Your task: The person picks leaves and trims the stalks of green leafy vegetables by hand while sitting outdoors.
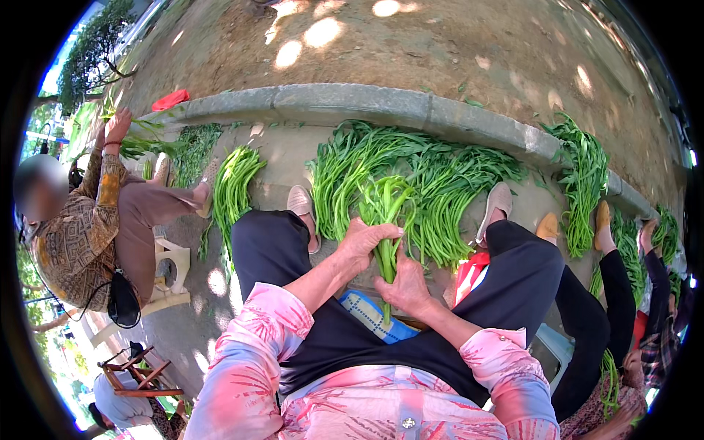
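Between my knees a small bunch of leafy green stems (386, 258), which look like water spinach, is held upright in both hands. My left hand (361, 242) grips it from the left, with the thumb across the stems. Lower down, my right hand (408, 289) closes around the stems from the right. The cut ends hang down over a blue and yellow checked cloth or seat (374, 319). Just beyond the bunch, a large pile of the same greens (368, 159) lies spread on the pavement between my shoes, leaves towards the kerb.
A stone kerb (352, 104) curves across, with bare soil behind it. Another bundle (234, 181) lies left of my foot. One person (82, 242) sits at left holding greens; others sit at right near more bundles (583, 181). A red-and-white bag (470, 275) touches my right leg.
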Demonstrator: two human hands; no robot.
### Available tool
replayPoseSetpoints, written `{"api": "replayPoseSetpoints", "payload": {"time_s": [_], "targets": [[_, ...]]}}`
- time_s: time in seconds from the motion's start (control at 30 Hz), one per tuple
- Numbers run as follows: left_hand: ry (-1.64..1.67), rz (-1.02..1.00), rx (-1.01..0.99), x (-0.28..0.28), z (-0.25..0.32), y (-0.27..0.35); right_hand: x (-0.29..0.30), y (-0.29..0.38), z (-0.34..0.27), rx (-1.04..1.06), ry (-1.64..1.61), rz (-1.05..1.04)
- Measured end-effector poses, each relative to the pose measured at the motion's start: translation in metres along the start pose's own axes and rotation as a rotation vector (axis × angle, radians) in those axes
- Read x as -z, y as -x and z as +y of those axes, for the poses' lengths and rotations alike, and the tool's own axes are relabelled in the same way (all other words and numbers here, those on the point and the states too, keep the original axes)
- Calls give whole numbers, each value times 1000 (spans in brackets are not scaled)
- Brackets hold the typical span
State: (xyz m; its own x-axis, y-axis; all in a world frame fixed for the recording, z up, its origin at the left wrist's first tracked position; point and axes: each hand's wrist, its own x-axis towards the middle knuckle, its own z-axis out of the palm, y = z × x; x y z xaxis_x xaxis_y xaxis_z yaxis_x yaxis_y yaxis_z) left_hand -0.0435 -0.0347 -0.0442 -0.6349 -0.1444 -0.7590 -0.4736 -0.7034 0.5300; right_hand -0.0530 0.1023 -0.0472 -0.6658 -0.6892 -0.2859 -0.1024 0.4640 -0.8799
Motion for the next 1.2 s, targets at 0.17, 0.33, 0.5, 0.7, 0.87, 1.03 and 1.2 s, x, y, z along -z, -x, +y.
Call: {"api": "replayPoseSetpoints", "payload": {"time_s": [0.17, 0.33, 0.5, 0.7, 0.87, 1.03, 1.2], "targets": [[29, -110, -159, -9, 0, -6, 11, -9, 4, -64, -325, -79], [-188, -182, -301, -20, 13, -6, 25, -20, 2, -78, -120, 0], [-332, 63, -354, 12, 67, -6, 13, -62, 12, 37, 14, 206], [270, 219, -494, 81, 120, 11, -66, -118, 101, -73, 306, 311], [317, -14, -478, 77, 125, 10, -105, -138, 140, -510, 426, -71], [378, -76, -506, 78, 130, 13, -128, -147, 163, -593, 365, -98], [398, -4, -502, 66, 135, 19, -136, -163, 180, -505, 300, -60]]}}
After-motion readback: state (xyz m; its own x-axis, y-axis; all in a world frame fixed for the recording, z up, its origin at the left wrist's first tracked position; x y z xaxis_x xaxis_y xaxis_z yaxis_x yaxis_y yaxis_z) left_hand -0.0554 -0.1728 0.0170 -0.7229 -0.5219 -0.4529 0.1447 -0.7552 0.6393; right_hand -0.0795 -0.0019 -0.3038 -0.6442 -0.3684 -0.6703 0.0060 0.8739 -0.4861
